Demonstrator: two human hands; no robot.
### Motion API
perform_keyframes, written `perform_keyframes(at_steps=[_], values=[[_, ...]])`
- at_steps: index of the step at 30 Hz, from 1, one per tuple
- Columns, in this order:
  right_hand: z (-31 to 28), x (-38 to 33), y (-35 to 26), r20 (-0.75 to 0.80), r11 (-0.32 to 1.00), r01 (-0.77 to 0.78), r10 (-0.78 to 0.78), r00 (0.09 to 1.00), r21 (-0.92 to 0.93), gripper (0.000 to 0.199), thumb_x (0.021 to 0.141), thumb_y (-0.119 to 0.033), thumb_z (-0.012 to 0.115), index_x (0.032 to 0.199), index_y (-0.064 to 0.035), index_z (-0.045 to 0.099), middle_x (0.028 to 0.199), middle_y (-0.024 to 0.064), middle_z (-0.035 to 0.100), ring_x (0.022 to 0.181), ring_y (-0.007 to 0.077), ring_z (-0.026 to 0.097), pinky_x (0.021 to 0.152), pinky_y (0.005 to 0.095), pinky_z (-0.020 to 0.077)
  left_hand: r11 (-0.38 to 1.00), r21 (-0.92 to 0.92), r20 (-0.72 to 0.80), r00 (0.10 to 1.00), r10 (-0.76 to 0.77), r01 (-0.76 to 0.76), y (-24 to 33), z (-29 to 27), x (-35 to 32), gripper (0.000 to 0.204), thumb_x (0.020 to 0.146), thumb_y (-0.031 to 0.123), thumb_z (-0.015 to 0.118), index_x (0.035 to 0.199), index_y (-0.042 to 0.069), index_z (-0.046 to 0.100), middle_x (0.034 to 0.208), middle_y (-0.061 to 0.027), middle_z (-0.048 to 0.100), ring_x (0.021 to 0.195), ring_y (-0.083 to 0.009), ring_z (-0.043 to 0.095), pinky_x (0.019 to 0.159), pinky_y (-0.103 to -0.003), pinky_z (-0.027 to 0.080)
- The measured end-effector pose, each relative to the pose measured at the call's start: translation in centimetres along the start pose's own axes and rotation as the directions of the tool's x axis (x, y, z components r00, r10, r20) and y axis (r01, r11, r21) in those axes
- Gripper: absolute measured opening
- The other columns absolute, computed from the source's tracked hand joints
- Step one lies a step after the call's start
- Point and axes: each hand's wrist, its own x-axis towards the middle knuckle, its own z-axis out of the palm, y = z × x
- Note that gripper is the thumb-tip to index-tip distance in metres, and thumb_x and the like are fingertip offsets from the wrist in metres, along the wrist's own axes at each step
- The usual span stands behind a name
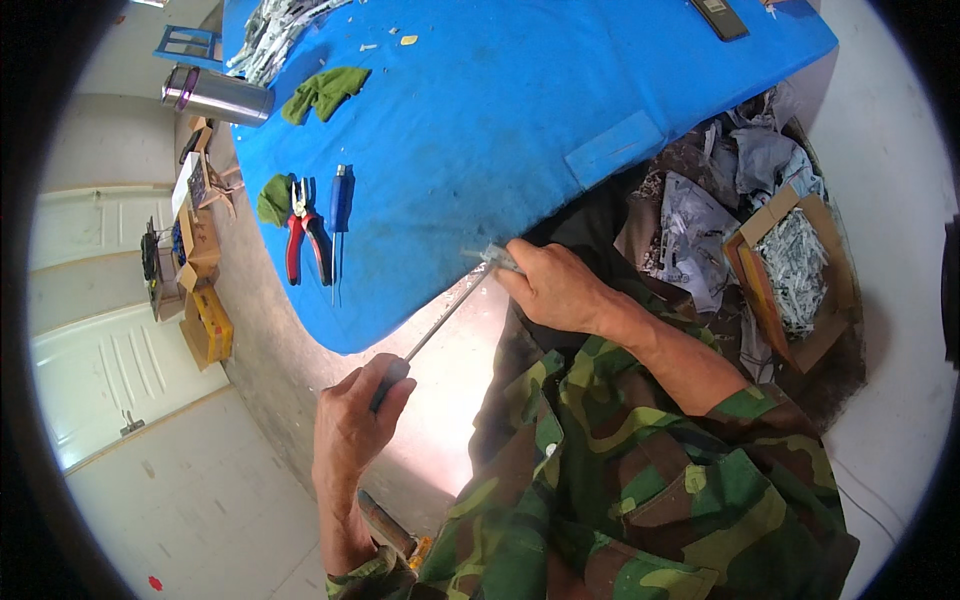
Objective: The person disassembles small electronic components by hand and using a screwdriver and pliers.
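My left hand (352,425) is wrapped round the dark handle of a screwdriver (435,328), low in front of the table's near edge. The long metal shaft slants up to the right. Its tip meets a small grey-white plastic piece (498,257), which my right hand (562,286) pinches at the edge of the blue-covered table (440,160). My fingers hide part of that piece. To the left on the cloth lie pliers (308,240) with red and blue grips, beside a second screwdriver (340,205) with a blue handle.
Green cloth pieces (325,93) and a steel flask (218,95) are at the table's left. A heap of grey-white parts (272,38) lies at the far left, a phone (720,18) at the far right. On my right stands a cardboard box (748,275) of white plastic pieces.
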Motion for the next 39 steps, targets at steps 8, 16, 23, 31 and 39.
perform_keyframes(at_steps=[8, 16, 23, 31, 39], values=[[-0.6, 0.2, 0.3, 0.053, 0.999, 0.016, -0.017, 0.998, 0.028, 0.030, 0.099, -0.021, 0.066, 0.090, 0.0046, 0.054, 0.072, 0.0293, 0.060, 0.067, 0.0472, 0.063, 0.058, 0.0506, 0.0446, 0.985, -0.155, 0.113, 0.992, -0.059, 0.076, -2.7, 0.1, 1.0, 0.030, 0.092, 0.032, 0.080, 0.110, 0.007, 0.075, 0.078, -0.0097, 0.074, 0.065, -0.0195, 0.070, 0.059, -0.034, 0.054], [-0.5, 0.1, 0.2, 0.066, 0.995, -0.040, 0.034, 0.997, 0.091, 0.030, 0.101, -0.022, 0.065, 0.094, 0.0059, 0.056, 0.070, 0.0268, 0.058, 0.058, 0.0298, 0.057, 0.057, 0.0446, 0.0444, 0.805, -0.501, 0.281, 0.940, -0.195, 0.317, -5.7, 3.0, 0.7, 0.055, 0.096, 0.052, 0.072, 0.114, 0.000, 0.075, 0.066, -0.0004, 0.062, 0.060, -0.0088, 0.056, 0.053, -0.028, 0.043], [-0.3, 0.2, 0.6, 0.027, 0.996, 0.003, -0.005, 1.000, 0.087, 0.029, 0.100, -0.020, 0.065, 0.091, 0.0058, 0.055, 0.070, 0.0273, 0.057, 0.059, 0.0328, 0.060, 0.058, 0.0456, 0.0452, 0.829, -0.464, 0.261, 0.943, -0.208, 0.312, -5.4, 3.1, 0.4, 0.051, 0.098, 0.049, 0.071, 0.114, 0.001, 0.075, 0.068, -0.0018, 0.062, 0.062, -0.0088, 0.057, 0.054, -0.028, 0.043], [0.0, -0.1, 0.3, -0.029, 1.000, 0.026, -0.025, 0.999, 0.012, 0.028, 0.096, -0.018, 0.066, 0.087, 0.0037, 0.051, 0.068, 0.0292, 0.057, 0.064, 0.0474, 0.063, 0.054, 0.0502, 0.0435, 0.996, -0.069, -0.045, 0.998, -0.054, 0.050, -0.2, 1.0, -0.7, 0.024, 0.092, 0.023, 0.079, 0.111, 0.013, 0.072, 0.085, -0.0086, 0.075, 0.066, -0.0229, 0.072, 0.058, -0.036, 0.056], [-0.6, 0.0, -0.3, 0.053, 1.000, -0.027, 0.026, 0.998, 0.014, 0.030, 0.097, -0.023, 0.064, 0.090, 0.0052, 0.056, 0.076, 0.0306, 0.063, 0.077, 0.0522, 0.063, 0.066, 0.0574, 0.0473, 0.999, 0.033, -0.064, 0.998, 0.027, -0.025, -0.1, 1.0, -0.8, 0.026, 0.089, 0.016, 0.080, 0.113, 0.014, 0.069, 0.088, -0.0091, 0.076, 0.069, -0.0255, 0.075, 0.059, -0.039, 0.058]])
